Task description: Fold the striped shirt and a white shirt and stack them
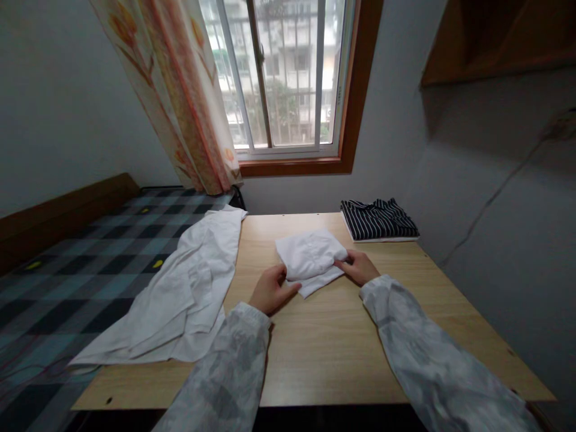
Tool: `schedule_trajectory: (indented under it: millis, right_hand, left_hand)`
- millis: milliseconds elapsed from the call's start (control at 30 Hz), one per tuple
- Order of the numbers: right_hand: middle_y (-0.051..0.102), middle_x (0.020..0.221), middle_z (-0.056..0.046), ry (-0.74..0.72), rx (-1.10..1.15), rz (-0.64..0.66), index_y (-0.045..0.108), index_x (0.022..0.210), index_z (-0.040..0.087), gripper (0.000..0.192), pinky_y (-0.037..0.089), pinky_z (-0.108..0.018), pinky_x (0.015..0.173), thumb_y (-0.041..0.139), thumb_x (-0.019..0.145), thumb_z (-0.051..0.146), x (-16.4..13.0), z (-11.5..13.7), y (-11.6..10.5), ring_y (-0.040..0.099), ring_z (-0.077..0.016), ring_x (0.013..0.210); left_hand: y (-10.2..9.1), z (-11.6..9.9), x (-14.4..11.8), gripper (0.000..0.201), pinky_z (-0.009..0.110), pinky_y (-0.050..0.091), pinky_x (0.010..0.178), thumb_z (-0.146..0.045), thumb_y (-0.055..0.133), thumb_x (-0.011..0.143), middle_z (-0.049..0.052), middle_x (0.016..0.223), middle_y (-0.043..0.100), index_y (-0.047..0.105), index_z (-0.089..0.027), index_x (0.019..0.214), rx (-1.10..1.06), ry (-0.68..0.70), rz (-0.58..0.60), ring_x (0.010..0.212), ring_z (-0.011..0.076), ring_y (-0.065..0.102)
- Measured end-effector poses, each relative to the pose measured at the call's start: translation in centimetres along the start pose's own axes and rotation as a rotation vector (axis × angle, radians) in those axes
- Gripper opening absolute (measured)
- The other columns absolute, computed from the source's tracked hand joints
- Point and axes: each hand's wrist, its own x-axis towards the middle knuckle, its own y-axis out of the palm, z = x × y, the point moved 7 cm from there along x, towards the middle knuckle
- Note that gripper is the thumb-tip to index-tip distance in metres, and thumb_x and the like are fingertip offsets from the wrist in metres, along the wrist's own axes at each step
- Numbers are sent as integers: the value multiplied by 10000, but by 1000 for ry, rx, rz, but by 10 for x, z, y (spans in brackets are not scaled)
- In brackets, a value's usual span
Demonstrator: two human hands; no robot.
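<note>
A white shirt (310, 255), folded into a small bundle, lies on the wooden table in the middle of the view. One flap sticks out along its near edge. My left hand (272, 291) holds the near left corner, its thumb lying along the near edge and its fingers curled at the side. At the right edge, my right hand (360, 267) pinches the cloth between thumb and fingers. The parts of my fingers under the cloth are hidden. Left of my hands, a larger white garment (193, 288) is spread out loosely with creases, partly over the table's left edge.
Black-and-white striped clothing (378, 219) sits folded at the table's (324, 366) back right corner, with something white beneath it. A bed with a checked cover (90, 258) adjoins on the left. Behind are a window (288, 78) and a curtain (180, 90); a shelf (504, 42) hangs upper right.
</note>
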Motion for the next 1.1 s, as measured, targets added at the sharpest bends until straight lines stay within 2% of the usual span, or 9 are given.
schedule_trajectory:
  millis: [100, 267, 500, 633, 700, 767, 833, 933, 1100]
  right_hand:
    - [830, 891, -66, 0, -35, -10, 846, 950, 181, 403, 519, -327, 727, 746, 903, 568, 0, 3, -2, 738, -272, 827]
    - [767, 752, -37, 29, -63, 3, 820, 848, 185, 484, 483, -296, 642, 705, 930, 648, -4, 1, -5, 680, -232, 720]
    - [665, 626, -33, 23, -125, -108, 708, 638, 194, 636, 425, -279, 603, 614, 985, 718, -11, 3, -22, 628, -186, 642]
    - [706, 669, -33, 64, -73, -166, 692, 689, 222, 560, 452, -290, 628, 669, 946, 720, -13, 3, -22, 645, -196, 650]
    - [650, 616, -19, 74, -129, -197, 627, 627, 233, 574, 418, -298, 622, 668, 942, 711, -13, 2, -22, 598, -186, 617]
    - [585, 574, -9, 60, -207, -207, 556, 568, 238, 584, 374, -309, 620, 640, 956, 666, -12, 1, -20, 542, -173, 592]
    - [537, 559, -1, 22, -261, -187, 498, 549, 242, 546, 336, -317, 618, 610, 959, 584, -12, 0, -19, 499, -163, 579]
    - [484, 561, 18, -42, -289, -135, 432, 568, 248, 443, 304, -318, 611, 602, 920, 456, -12, 0, -16, 454, -152, 569]
    - [570, 690, 7, -82, -263, -121, 493, 712, 258, 212, 409, -308, 657, 622, 861, 336, -13, -1, -13, 547, -182, 662]
  left_hand:
    - [2, -7, 0, 433, 306, 377, 695, -507, 864, 767, -2, 753, 570, 537, -225, 732, 170, 64, 23, 748, 194, 530]
    - [0, -4, 1, 404, 305, 324, 662, -459, 731, 903, -8, 713, 521, 458, -238, 702, 226, 58, 25, 700, 188, 495]
    - [-14, 6, 4, 166, 319, 458, 762, -371, 646, 932, 51, 825, 706, 703, -220, 895, 216, -28, -69, 826, 226, 639]
    - [-12, 10, 4, 284, 309, 510, 795, -459, 649, 942, 38, 789, 736, 753, -203, 879, 123, -122, -104, 830, 218, 679]
    - [-10, 11, 5, 363, 339, 529, 901, -524, 634, 963, 35, 774, 751, 740, -206, 823, 82, -159, -118, 852, 223, 703]
    - [-9, 12, 5, 424, 427, 470, 1115, -554, 609, 985, 31, 781, 772, 691, -219, 738, 52, -183, -128, 908, 241, 734]
    - [-8, 14, 5, 452, 525, 295, 1283, -549, 609, 987, 25, 802, 791, 621, -230, 667, 29, -194, -119, 1013, 275, 761]
    - [-5, 15, 5, 436, 588, 154, 1334, -513, 639, 964, 19, 846, 805, 557, -233, 640, 33, -174, -74, 1153, 309, 750]
    - [-4, 8, 2, 354, 582, 318, 1259, -424, 663, 939, -21, 750, 687, 526, -229, 678, 183, -107, -51, 811, 215, 683]
